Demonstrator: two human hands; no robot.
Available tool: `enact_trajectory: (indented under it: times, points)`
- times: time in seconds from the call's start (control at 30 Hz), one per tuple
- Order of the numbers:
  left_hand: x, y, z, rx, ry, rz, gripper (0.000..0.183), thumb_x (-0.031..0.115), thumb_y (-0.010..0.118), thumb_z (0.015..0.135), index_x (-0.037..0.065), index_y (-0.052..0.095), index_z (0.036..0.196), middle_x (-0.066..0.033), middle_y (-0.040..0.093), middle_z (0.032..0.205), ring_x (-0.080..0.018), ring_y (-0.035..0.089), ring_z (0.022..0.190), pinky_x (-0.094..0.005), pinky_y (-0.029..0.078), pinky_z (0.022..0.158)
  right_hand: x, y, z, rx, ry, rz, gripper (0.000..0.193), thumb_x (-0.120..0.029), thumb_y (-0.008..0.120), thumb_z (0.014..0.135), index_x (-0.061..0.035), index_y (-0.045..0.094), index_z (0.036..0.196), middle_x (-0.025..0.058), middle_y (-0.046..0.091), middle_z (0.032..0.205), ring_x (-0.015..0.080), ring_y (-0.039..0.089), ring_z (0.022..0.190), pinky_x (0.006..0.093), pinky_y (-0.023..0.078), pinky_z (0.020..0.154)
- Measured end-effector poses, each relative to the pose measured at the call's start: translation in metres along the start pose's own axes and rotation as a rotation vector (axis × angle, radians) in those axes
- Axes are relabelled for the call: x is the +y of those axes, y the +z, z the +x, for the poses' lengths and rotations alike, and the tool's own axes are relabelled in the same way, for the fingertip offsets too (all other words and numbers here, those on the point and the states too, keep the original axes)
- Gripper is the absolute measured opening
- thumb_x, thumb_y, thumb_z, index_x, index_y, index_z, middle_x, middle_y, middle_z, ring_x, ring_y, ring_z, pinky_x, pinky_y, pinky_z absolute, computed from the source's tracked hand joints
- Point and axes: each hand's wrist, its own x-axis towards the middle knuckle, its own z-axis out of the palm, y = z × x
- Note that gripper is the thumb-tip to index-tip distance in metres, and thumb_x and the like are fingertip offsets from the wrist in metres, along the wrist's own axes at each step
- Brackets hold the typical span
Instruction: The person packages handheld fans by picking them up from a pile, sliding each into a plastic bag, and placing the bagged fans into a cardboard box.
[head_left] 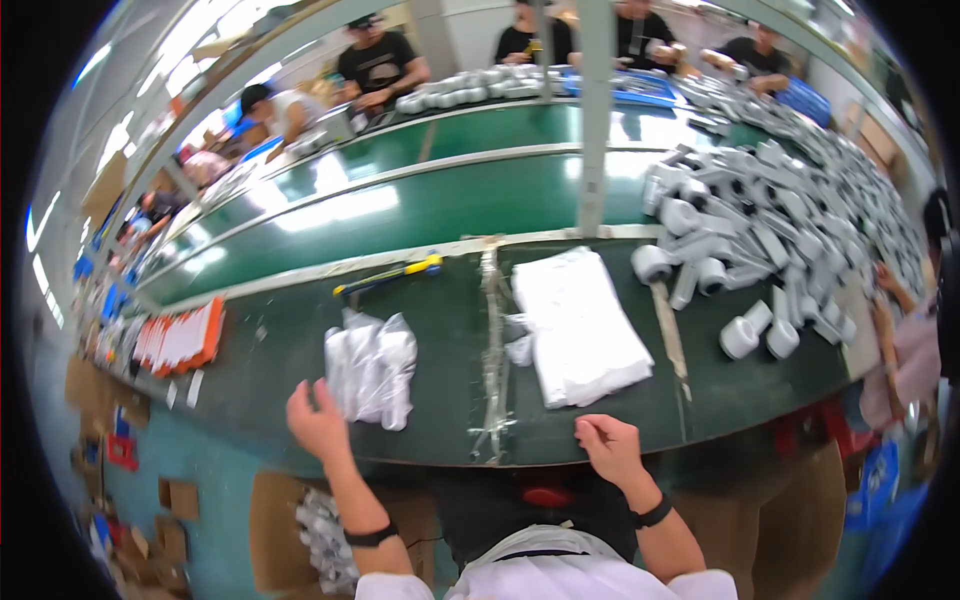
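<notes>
My left hand (318, 420) is held at the near left of the table, its fingers apart with nothing between them. Just beyond it lie several white pieces in clear plastic bags (370, 370), side by side. My right hand (610, 448) is closed, thumb and fingers curled together, with nothing visible in it. It sits right at the near edge of a stack of flat white plastic bags (580, 330), apart from it. A yellow and black tool with a long handle (390, 273) lies past the bagged pieces; its kind is unclear.
Many grey-white plastic parts with round ends (770, 230) are heaped on the right. An orange-edged stack of sheets (180, 337) lies at the left. A metal post (595, 120) rises behind the green table (445, 350). Cardboard boxes (795, 520) stand below. Several people work across the belt.
</notes>
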Motion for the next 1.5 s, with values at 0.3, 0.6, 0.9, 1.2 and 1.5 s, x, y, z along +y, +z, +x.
enact_trajectory:
  times: [0.3, 0.6, 0.9, 1.2, 1.5]
  points:
    - [0.119, -0.010, -0.104, -0.512, 0.076, -0.853, 0.010, 0.010, 0.062, 0.094, 0.002, 0.063, 0.100, -0.0002, 0.059, 0.086, -0.0067, 0.051, 0.067, -0.0209, 0.041, 0.055, -0.031, -0.045, -0.002, -0.017, 0.219, 0.400, 0.021, -0.011, 0.063, 0.094, -0.0017, 0.065, 0.112, 0.0025, 0.068, 0.089, 0.0065, 0.060, 0.075, 0.0226, 0.050, 0.069]
    - [0.111, 0.027, -0.135, -0.784, -0.306, -0.903, 0.015, 0.010, 0.065, 0.093, -0.001, 0.064, 0.104, 0.0004, 0.062, 0.084, -0.0043, 0.053, 0.069, -0.0198, 0.042, 0.059, 0.011, -0.261, 0.083, 0.702, -0.112, -0.984, 0.042, 0.001, 0.056, 0.081, -0.0114, 0.061, 0.121, 0.0121, 0.063, 0.121, 0.0331, 0.066, 0.092, 0.0408, 0.053, 0.081]
    - [0.115, 0.019, -0.128, -0.811, -0.342, -0.913, 0.018, 0.016, 0.066, 0.093, 0.002, 0.066, 0.104, 0.0023, 0.062, 0.081, -0.0033, 0.053, 0.066, -0.0191, 0.042, 0.053, 0.012, -0.279, 0.123, 0.045, 0.113, -1.380, 0.065, 0.005, 0.067, 0.068, -0.0190, 0.057, 0.127, 0.0088, 0.048, 0.145, 0.0309, 0.062, 0.111, 0.0407, 0.055, 0.084]
    - [0.229, -0.014, -0.104, -0.683, 0.659, -0.871, 0.020, 0.005, 0.074, 0.079, 0.005, 0.068, 0.098, -0.0102, 0.066, 0.096, -0.0272, 0.063, 0.084, -0.0351, 0.050, 0.075, -0.044, -0.219, 0.078, 0.288, -0.313, -0.708, 0.045, -0.010, 0.073, 0.079, -0.0043, 0.057, 0.122, 0.0123, 0.064, 0.111, 0.0257, 0.061, 0.097, 0.0363, 0.048, 0.085]
    - [0.273, 0.018, -0.123, -0.647, 0.948, -0.529, 0.012, 0.016, 0.076, 0.075, 0.012, 0.070, 0.085, -0.0018, 0.063, 0.086, -0.0247, 0.056, 0.084, -0.0391, 0.042, 0.074, -0.038, -0.126, -0.017, 0.203, 0.078, 0.717, 0.050, -0.018, 0.046, 0.080, 0.0036, 0.049, 0.126, 0.0139, 0.062, 0.094, 0.0278, 0.068, 0.076, 0.0374, 0.055, 0.069]
